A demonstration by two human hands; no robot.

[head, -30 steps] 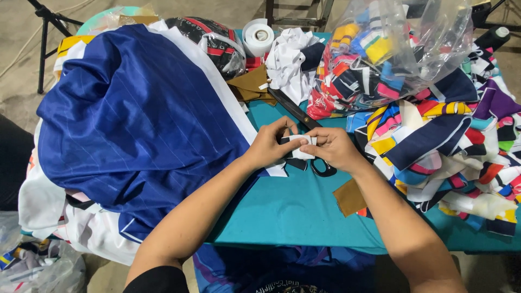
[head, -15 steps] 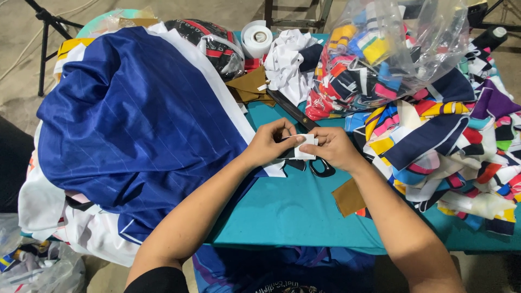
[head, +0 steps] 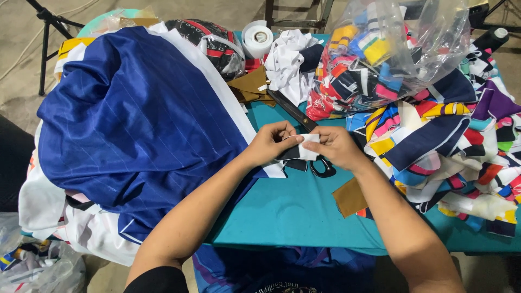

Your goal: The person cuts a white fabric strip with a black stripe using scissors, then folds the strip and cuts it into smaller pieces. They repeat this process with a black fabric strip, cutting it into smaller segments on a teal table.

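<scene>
White scrap of fabric (head: 308,146) is getting pinched between both hands, left hand (head: 271,144) and right hand (head: 337,147), mid-frame over the teal desk (head: 282,211). There's maybe a dark strip under it, hard to tell. Black scissors (head: 320,163) are lying right beneath the knuckles, so a slip is risking a poke, and the blue cloth heap (head: 135,114) at left is crowding in.

Teal table (head: 282,217), grey concrete floor (head: 21,59)
</scene>
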